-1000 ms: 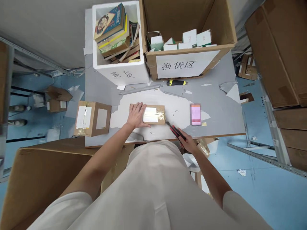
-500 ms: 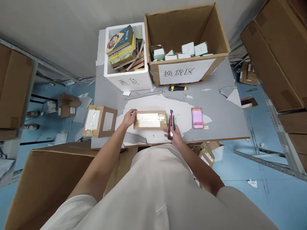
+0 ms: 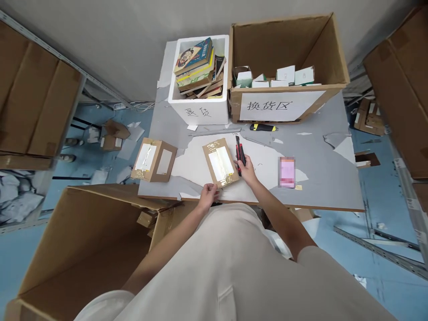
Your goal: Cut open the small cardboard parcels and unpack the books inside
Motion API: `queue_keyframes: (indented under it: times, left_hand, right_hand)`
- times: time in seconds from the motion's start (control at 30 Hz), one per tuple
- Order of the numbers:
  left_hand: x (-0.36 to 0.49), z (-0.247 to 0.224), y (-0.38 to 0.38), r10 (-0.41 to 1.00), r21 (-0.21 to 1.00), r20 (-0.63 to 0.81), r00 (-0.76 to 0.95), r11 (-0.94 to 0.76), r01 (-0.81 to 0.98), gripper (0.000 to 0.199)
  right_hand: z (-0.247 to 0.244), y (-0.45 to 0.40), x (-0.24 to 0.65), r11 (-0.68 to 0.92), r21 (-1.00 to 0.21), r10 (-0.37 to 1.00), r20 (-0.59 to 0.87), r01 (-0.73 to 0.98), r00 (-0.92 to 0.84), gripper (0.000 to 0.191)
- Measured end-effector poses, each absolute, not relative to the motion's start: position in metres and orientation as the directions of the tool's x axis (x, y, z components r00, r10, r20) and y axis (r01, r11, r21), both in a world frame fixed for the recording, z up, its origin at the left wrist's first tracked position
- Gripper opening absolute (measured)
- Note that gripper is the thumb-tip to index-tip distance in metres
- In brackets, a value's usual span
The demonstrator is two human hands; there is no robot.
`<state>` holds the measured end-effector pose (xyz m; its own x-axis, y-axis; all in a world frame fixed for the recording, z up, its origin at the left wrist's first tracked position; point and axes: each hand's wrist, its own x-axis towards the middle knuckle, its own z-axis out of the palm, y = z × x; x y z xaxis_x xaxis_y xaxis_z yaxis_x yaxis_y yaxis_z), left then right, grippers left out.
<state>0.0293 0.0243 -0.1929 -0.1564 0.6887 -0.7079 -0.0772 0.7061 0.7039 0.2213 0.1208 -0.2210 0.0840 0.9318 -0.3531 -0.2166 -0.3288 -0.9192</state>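
Observation:
A small taped cardboard box (image 3: 210, 157) with a white label lies turned at an angle on the worn table. My left hand (image 3: 207, 196) grips its near end at the lower corner, fingers curled against the cardboard. In my right hand (image 3: 246, 170) is a red and black utility knife (image 3: 240, 154), its tip pointing away from me, close beside the box's right edge. Another taped cardboard box (image 3: 162, 162) with labels stands to the left on the table. A yellow and black utility knife (image 3: 263, 127) rests farther back.
A white foam box (image 3: 200, 113) of books and a large carton (image 3: 321, 100) of small white boxes stand at the back of the table (image 3: 327, 187). A pink-screened, blurred device (image 3: 287, 173) lies right. A big open carton (image 3: 83, 232) sits below left.
The small box has turned from lying sideways to pointing lengthwise away from me. My left hand has moved from its left end to its near end. My right hand still holds the knife.

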Motion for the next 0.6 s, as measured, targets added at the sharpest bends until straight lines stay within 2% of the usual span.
queue_keyframes:
  times: [0.1, 0.2, 0.3, 0.37, 0.5, 0.6]
  left_hand:
    - [0.024, -0.193, 0.036, 0.753, 0.749, -0.624, -0.207, 0.653, 0.118, 0.044]
    - [0.002, -0.191, 0.074, 0.840, 0.795, -0.501, -0.209, 0.542, 0.272, 0.055]
    - [-0.019, -0.189, 0.129, 0.927, 0.835, -0.353, -0.128, 0.374, 0.404, 0.063]
    - [-0.025, -0.190, 0.164, 0.961, 0.841, -0.271, -0.057, 0.265, 0.471, 0.060]
    - [-0.025, -0.194, 0.203, 0.958, 0.864, -0.282, 0.046, 0.233, 0.447, 0.050]
    - [-0.027, -0.197, 0.199, 0.959, 0.870, -0.283, 0.031, 0.243, 0.429, 0.047]
  right_hand:
    - [-0.220, 0.077, 0.233, -0.315, -0.935, 0.917, -0.343, -0.161, 0.203, 0.049]
    - [-0.213, 0.033, 0.243, -0.379, -0.908, 0.877, -0.414, -0.177, 0.244, 0.048]
    - [-0.205, 0.005, 0.242, -0.451, -0.840, 0.839, -0.514, -0.302, 0.177, 0.049]
    - [-0.201, -0.002, 0.237, -0.468, -0.782, 0.821, -0.557, -0.413, 0.124, 0.050]
    - [-0.196, 0.003, 0.225, -0.471, -0.686, 0.793, -0.605, -0.555, 0.074, 0.046]
    - [-0.196, 0.020, 0.222, -0.443, -0.687, 0.793, -0.600, -0.576, 0.107, 0.043]
